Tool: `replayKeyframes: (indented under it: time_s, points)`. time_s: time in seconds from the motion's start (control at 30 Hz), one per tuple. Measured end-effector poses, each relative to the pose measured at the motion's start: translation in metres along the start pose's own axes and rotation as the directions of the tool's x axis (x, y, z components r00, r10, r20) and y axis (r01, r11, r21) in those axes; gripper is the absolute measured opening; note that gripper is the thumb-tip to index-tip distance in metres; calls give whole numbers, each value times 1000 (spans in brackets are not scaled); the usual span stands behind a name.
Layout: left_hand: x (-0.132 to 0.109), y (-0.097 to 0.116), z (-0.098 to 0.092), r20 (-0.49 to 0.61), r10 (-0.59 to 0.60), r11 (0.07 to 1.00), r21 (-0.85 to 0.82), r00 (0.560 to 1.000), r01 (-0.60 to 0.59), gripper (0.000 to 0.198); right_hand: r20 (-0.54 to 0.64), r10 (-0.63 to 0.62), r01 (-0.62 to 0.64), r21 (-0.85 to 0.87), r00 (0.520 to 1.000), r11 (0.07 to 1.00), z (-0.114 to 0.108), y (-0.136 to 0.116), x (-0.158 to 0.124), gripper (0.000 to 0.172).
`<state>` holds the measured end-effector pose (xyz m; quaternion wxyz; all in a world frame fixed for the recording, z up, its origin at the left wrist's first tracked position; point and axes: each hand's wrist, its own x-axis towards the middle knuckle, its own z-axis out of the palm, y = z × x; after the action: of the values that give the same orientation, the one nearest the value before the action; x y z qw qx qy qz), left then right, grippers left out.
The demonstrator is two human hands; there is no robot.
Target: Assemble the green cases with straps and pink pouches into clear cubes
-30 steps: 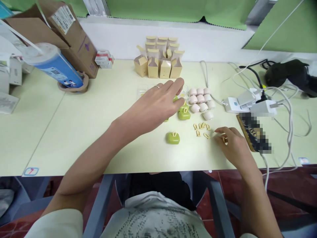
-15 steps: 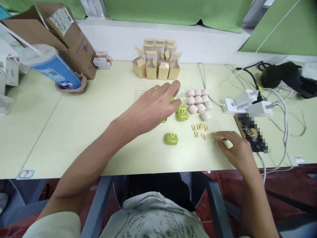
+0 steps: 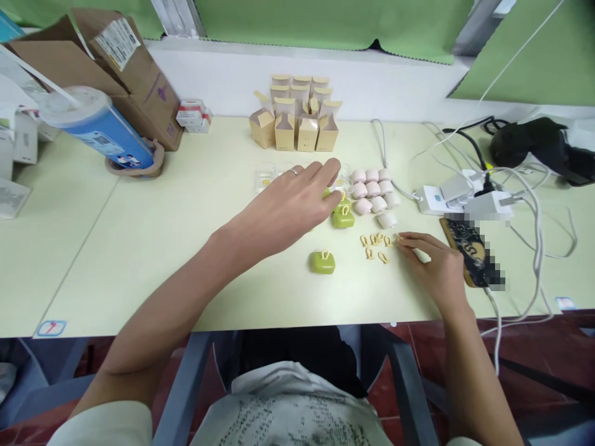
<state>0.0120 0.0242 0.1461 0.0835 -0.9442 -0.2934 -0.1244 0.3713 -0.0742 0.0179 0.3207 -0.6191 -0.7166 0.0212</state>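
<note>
My left hand (image 3: 290, 207) reaches forward over the table, fingers stretched out above a cluster of small green cases (image 3: 343, 216), partly hiding them. One green case (image 3: 323, 262) with a tan loop sits alone nearer to me. My right hand (image 3: 430, 263) rests on the table, fingertips pinched at a small tan loop beside a scatter of several tan loops (image 3: 375, 244). Pale pink cases (image 3: 374, 191) lie in rows just beyond.
Small tan cardboard boxes (image 3: 297, 118) stand grouped at the back. A blue cup (image 3: 95, 130) and brown cartons (image 3: 116, 56) are at the left. A white power strip (image 3: 458, 197) with cables, a dark phone (image 3: 471, 251) and a black bag (image 3: 534, 139) lie on the right.
My right hand slid left and forward to the edge of the tan loops. My left hand stayed over the green cases, shifting slightly.
</note>
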Motion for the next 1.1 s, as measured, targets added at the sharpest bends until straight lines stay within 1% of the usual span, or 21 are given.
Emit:
replayKeyframes:
  time_s: [0.1, 0.27, 0.37, 0.43, 0.5, 0.57, 0.67, 0.77, 0.93, 1.1]
  points:
    - [1, 0, -1, 1, 11, 1000, 19, 1000, -11, 37, -5, 3, -3, 39, 1000, 999, -1, -1, 2, 17]
    - [2, 1, 0, 12, 4, 1000, -28, 1000, -3, 39, -16, -19, 20, 60, 1000, 998, 1, -1, -3, 16]
    - [1, 2, 0, 7, 10, 1000, 20, 1000, -10, 41, -6, 4, -4, 60, 1000, 998, -1, 0, -3, 12]
    - [0, 2, -1, 5, 16, 999, 48, 1000, -16, 41, -12, -30, 30, 22, 999, 999, -3, -1, 0, 14]
    - [-1, 1, -2, 4, 13, 998, 55, 1000, -13, 42, -19, -94, 93, -22, 995, 995, -2, -4, 5, 15]
    - [-1, 1, -2, 5, 2, 999, 47, 1000, -2, 40, -1, -132, 131, -46, 991, 990, 3, -8, 12, 16]
    - [0, 2, -2, 8, -2, 999, 35, 1000, 1, 38, 63, -136, 139, -58, 989, 989, 12, -12, 19, 19]
    - [0, 3, -3, 20, 2, 1000, 30, 1000, -3, 37, 75, -152, 156, -51, 986, 986, 17, -11, 20, 20]
    - [0, 3, -3, 18, -4, 1000, 6, 1000, 4, 37, 77, -204, 210, -82, 976, 974, 11, -7, 16, 21]
    - [-1, 5, -3, 12, 20, 999, 45, 1000, -20, 39, 110, -190, 199, -77, 976, 977, 7, -6, 13, 21]
